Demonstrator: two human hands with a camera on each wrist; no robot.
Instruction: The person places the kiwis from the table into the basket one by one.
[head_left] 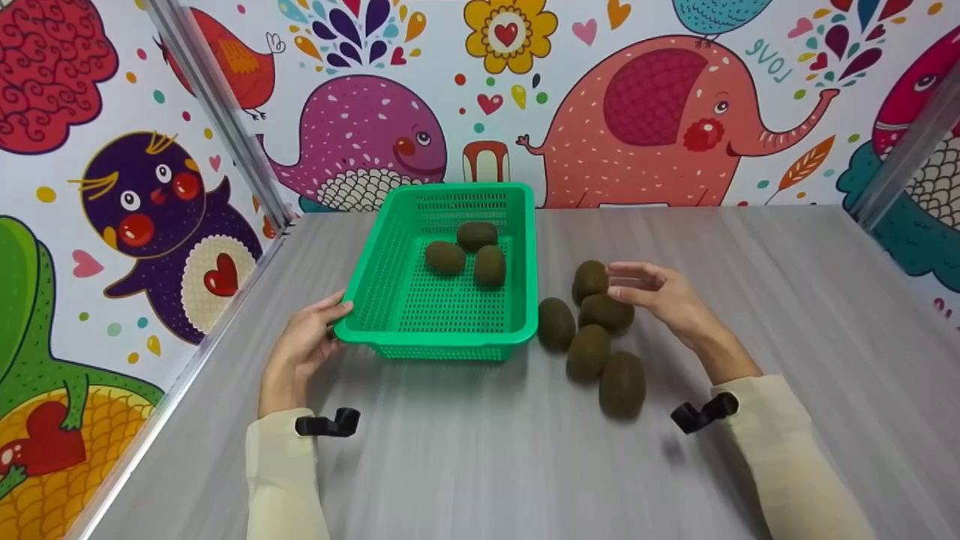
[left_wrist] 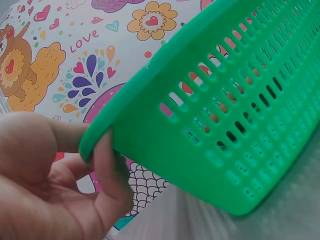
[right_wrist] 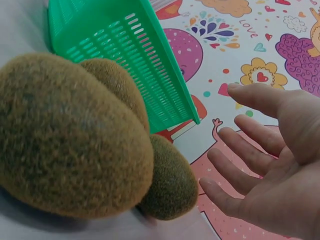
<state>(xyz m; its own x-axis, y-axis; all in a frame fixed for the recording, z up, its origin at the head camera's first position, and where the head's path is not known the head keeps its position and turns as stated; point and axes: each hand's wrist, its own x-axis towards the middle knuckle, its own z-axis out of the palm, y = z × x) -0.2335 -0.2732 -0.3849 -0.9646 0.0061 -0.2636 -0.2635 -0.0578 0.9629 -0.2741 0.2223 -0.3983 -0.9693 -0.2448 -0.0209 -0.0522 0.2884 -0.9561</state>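
Note:
A green plastic basket (head_left: 439,341) with slotted walls stands on the table, with three brown kiwis (head_left: 490,266) lying inside near its far end. My left hand (head_left: 304,341) pinches the basket's near left corner; the left wrist view shows thumb and fingers around the rim (left_wrist: 100,131). Several more kiwis (head_left: 622,385) lie in a loose cluster to the basket's right. Beside the farthest kiwi (head_left: 590,281) of that cluster is my right hand (head_left: 667,296), fingers extended and spread. In the right wrist view its palm (right_wrist: 280,170) holds nothing.
The grey wood-grain table (head_left: 480,465) runs back to a wall printed with cartoon animals (head_left: 637,127). Another printed panel (head_left: 150,187) closes off the left side, joined by a metal corner post (head_left: 225,112). Black wrist cameras (head_left: 330,422) sit on both sleeves.

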